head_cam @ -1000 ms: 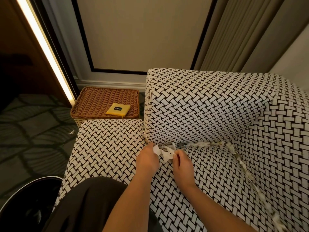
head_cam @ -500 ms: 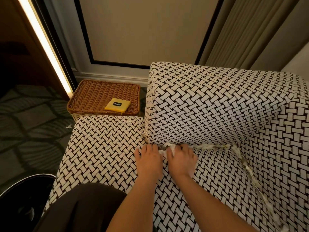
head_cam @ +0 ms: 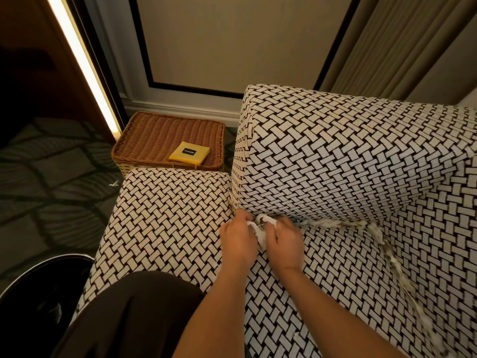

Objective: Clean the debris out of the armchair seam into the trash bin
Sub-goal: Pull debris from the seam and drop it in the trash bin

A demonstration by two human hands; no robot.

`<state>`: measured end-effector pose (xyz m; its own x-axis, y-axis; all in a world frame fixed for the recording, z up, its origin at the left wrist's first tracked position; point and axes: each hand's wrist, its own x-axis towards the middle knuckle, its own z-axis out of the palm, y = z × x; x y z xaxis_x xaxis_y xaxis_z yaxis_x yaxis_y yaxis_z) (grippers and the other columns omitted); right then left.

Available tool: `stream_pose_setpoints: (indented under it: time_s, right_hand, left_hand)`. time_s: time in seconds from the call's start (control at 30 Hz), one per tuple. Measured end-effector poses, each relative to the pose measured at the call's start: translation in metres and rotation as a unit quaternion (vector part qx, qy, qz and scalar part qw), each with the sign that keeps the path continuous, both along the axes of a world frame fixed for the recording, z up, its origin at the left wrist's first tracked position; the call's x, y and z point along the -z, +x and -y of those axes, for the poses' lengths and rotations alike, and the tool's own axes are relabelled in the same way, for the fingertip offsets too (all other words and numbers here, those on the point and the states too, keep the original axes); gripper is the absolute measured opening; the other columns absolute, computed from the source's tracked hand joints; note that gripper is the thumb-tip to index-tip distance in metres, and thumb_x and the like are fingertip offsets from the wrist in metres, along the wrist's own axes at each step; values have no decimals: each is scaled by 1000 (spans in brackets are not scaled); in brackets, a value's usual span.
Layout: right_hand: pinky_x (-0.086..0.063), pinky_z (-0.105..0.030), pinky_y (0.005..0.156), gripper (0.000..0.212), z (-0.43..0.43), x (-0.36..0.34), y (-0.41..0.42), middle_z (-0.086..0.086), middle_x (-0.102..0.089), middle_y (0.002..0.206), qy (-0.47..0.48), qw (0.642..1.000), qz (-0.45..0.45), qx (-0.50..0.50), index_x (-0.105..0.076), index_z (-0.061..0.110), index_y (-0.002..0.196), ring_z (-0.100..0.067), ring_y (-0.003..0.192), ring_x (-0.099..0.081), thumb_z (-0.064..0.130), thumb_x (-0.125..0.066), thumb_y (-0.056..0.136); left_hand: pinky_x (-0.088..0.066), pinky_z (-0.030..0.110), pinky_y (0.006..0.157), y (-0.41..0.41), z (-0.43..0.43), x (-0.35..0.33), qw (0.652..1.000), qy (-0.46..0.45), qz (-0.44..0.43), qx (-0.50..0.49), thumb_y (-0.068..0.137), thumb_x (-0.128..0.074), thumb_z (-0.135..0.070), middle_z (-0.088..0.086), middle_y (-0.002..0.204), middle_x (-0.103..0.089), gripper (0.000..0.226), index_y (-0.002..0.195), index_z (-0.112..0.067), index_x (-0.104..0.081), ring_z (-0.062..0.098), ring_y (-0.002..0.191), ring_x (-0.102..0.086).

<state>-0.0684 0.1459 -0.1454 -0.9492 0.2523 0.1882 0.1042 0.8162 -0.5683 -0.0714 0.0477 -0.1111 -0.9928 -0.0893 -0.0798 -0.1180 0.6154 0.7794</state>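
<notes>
Trash bin [head_cam: 51,263] cut off by the left and bottom edges; its inside is too dark to read, and one pale fleck in there can't be identified. Armchair [head_cam: 361,164] runs off the right and bottom edges. Debris [head_cam: 393,262] in the right-side seam blurs toward the lower corner. Left hand [head_cam: 238,237] and right hand [head_cam: 285,241]: fingertips curled under, hidden in white paper scraps [head_cam: 261,235]. Yellow packet [head_cam: 189,154]: label too small to read. Wicker basket [head_cam: 154,135]: near side hidden behind seat cushion [head_cam: 167,215].
</notes>
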Motion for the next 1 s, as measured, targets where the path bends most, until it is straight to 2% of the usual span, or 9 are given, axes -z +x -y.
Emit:
stream_pose_setpoints:
  time_s: [0.17, 0.3, 0.43, 0.5, 0.63, 0.73, 0.83, 0.93, 1.0]
  right_hand:
    - [-36, -29, 55, 49, -1, 0, 6, -2, -50, 73, -54, 998, 13, -29, -57, 5, 69, -21, 67, -50, 42, -30, 86]
    - [-47, -39, 58, 60, -1, 0, 12, -5, -56, 72, -90, 995, 4, -53, -60, 7, 74, -22, 67, -54, 51, -20, 83]
    - [-46, -35, 55, 55, -2, -2, 22, -4, -58, 68, -142, 989, -9, -38, -61, 11, 72, -21, 64, -56, 54, -31, 89]
    - [-44, -34, 53, 49, -1, -4, 25, -5, -56, 62, -158, 987, -10, -11, -59, 10, 65, -22, 61, -53, 41, -36, 96]
    - [-36, -27, 51, 37, 0, -2, 23, -1, -51, 61, -111, 993, 14, 25, -55, 11, 65, -20, 60, -50, 23, -41, 97]
    - [-42, -27, 62, 19, 1, -6, 22, -4, -60, 89, -113, 993, 28, 34, -59, 9, 98, -21, 80, -58, 21, -46, 95]
    - [-39, -26, 77, 39, 7, -13, 24, -3, -53, 115, 18, 999, 41, -11, -47, 17, 130, -16, 95, -52, 36, -36, 97]
    - [-38, -34, 88, 68, 11, -16, 26, -3, -50, 126, 150, 986, 55, -47, -47, 25, 131, -19, 110, -49, 58, -10, 84]
    - [-38, -36, 90, 71, 10, -11, 23, -1, -49, 130, 184, 979, 71, -57, -53, 29, 124, -21, 114, -47, 63, -8, 81]
  left_hand:
    - [-43, 38, 93, 14, -4, -3, 999, 37, 21, -22, 93, -40, -7, 1, 94, -65, 26, 103, -16, -63, 13, 82, -54]
    - [-36, 38, 95, 24, -5, -21, 997, 70, 40, -19, 96, -32, -19, -6, 80, -56, 28, 80, -20, -55, 7, 70, -45]
    - [-30, 31, 97, 36, -7, -22, 996, 38, 60, -53, 98, -27, -36, -1, 90, -61, 40, 91, -14, -59, 13, 81, -50]
    - [-31, 32, 101, 41, -8, -15, 993, -18, 69, -94, 97, -31, -38, -3, 87, -61, 36, 92, -16, -59, 12, 80, -55]
    - [-31, 31, 106, 52, -13, -12, 984, -64, 74, -146, 94, -44, -29, -9, 93, -53, 11, 98, -22, -52, 8, 87, -49]
    - [-35, 33, 104, 57, -17, -10, 980, -47, 70, -178, 89, -55, -24, -10, 96, -52, 17, 104, -27, -45, 7, 89, -41]
    - [-28, 31, 107, 59, -22, 0, 983, -97, 30, -151, 90, -53, -27, -7, 113, -51, 42, 129, -28, -39, 11, 107, -46]
    - [-26, 35, 109, 62, -25, 4, 978, -129, 13, -163, 89, -54, -27, 2, 129, -48, 45, 132, -24, -41, 18, 122, -42]
    - [-18, 41, 112, 65, -26, 9, 970, -159, 20, -182, 85, -59, -21, 7, 139, -42, 51, 134, -23, -42, 23, 132, -35]
